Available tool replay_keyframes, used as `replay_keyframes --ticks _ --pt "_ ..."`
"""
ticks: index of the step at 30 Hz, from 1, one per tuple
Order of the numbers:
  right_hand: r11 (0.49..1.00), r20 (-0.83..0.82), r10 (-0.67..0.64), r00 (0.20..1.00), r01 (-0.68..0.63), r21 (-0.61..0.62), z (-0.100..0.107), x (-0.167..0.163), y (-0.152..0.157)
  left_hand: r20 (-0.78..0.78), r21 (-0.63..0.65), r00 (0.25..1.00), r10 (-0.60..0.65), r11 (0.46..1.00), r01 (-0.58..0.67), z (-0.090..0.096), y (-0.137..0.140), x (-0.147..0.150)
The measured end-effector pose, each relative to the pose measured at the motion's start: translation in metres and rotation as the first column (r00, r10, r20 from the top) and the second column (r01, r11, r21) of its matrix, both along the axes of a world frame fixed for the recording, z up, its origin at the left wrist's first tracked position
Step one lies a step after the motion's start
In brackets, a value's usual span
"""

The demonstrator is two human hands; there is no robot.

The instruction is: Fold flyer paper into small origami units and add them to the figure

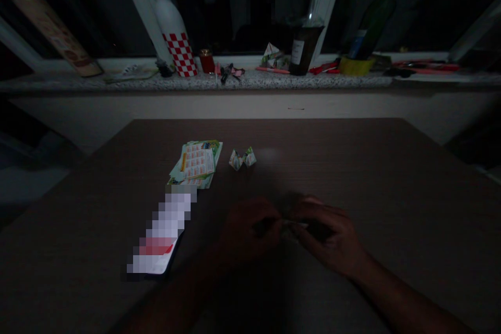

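Both my forearms (395,287) come in from the bottom, and my left hand (252,224) and right hand (329,232) meet over the desk (391,177), fingertips pinched on a small pale piece (301,225), perhaps paper; it's too dark to tell. It sits between them, its visible edge running sideways from one hand to the other, neither clearly nearer. Beyond, nearer my left hand, stands a folded paper (242,158), just right of the cards (198,162).
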State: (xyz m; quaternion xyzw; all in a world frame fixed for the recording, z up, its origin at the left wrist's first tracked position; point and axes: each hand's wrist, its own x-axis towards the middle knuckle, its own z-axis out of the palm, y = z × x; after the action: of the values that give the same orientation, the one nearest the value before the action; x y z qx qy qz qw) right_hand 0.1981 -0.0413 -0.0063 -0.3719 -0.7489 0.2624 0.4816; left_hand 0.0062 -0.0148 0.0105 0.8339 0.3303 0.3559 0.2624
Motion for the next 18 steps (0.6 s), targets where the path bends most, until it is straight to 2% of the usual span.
replay_keyframes --ticks 4,10,18 --pt "0.996 0.050 0.027 0.998 -0.032 0.086 0.003 -0.002 0.002 -0.072 0.143 0.994 -0.083 0.985 0.093 -0.007 -0.001 0.003" --pt "0.988 0.133 0.018 0.991 -0.039 0.151 0.001 -0.005 0.005 -0.084 0.358 0.988 -0.133 0.921 0.155 -0.014 -0.001 0.007" --pt "0.980 0.134 0.008 0.991 -0.034 0.196 0.003 -0.002 0.010 -0.056 0.348 0.985 -0.164 0.921 0.173 -0.015 0.004 0.010"
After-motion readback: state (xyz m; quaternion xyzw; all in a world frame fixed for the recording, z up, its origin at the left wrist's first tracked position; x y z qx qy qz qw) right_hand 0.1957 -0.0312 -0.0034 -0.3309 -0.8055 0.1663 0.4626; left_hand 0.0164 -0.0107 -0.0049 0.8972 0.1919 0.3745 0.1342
